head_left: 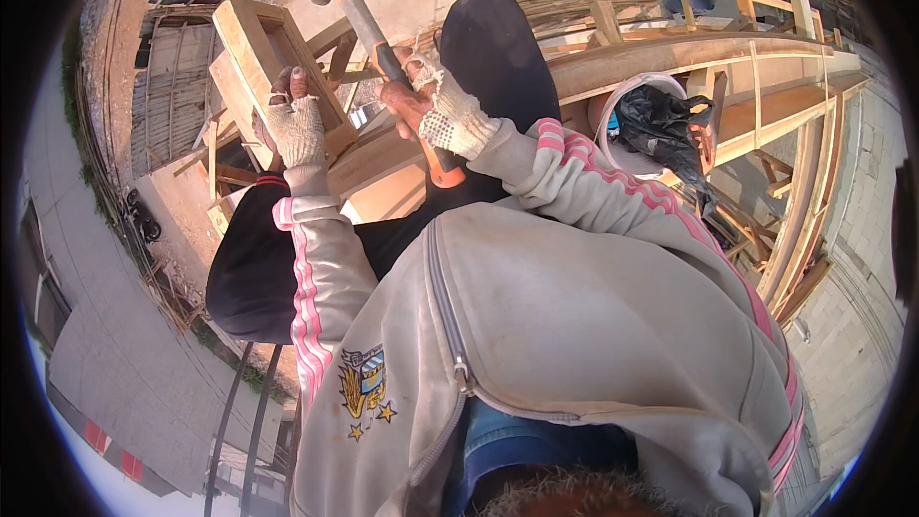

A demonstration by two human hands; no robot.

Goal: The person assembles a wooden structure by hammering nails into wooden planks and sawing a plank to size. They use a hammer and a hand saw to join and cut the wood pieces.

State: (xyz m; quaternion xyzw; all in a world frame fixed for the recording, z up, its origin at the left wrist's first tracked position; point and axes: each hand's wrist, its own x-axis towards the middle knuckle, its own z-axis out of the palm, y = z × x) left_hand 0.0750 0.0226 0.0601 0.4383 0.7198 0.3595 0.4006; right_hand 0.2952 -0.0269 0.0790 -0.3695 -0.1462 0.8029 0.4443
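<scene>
My right hand (445, 110), in a fingerless knitted glove with dotted grip, is closed round the handle of a hammer (369, 24). The handle is grey and orange, its orange end pointing toward my body. The hammer's dark head is raised at the far end. My left hand (292, 124), gloved the same way, grips the near side of a box-like wooden frame (254, 48) made of pale boards. Its thumb is up against the wood, while some fingers are hidden. My bent knees in dark trousers lie beside and below the hands.
To the right, a white bucket (613, 120) holds a black plastic bag (661, 124). Long curved wooden beams (689, 53) run across the right side, with open gaps and loose timber beneath. A motorcycle (142, 215) stands far below at left.
</scene>
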